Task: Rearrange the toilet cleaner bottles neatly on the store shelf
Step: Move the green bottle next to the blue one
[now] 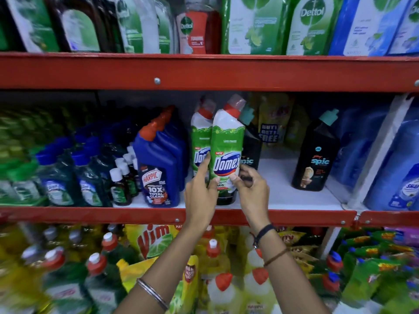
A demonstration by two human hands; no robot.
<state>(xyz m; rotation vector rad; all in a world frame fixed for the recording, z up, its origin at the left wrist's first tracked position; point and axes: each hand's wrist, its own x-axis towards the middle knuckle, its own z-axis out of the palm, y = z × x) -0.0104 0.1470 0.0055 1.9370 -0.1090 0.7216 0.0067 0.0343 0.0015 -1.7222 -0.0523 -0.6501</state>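
Observation:
A green and white Domex toilet cleaner bottle [226,146] with a red cap is held upright above the middle shelf [294,191], gripped near its base from both sides. My left hand [200,191] holds its left side, index finger pointing up at a second Domex bottle [200,137] just behind. My right hand [251,189] grips its right side. A black Spic bottle [250,150] with a teal cap stands right behind the held bottle, partly hidden. Another black Spic bottle [317,155] stands alone to the right. Blue Harpic bottles [158,168] stand to the left.
Small dark green bottles [90,182] crowd the shelf's left part. Blue bottles [390,168] fill the far right past a white divider [376,155]. Yellow pouches [274,123] lean at the back. Red shelf rails [204,71] run above and below. Dettol packs sit on the upper shelf.

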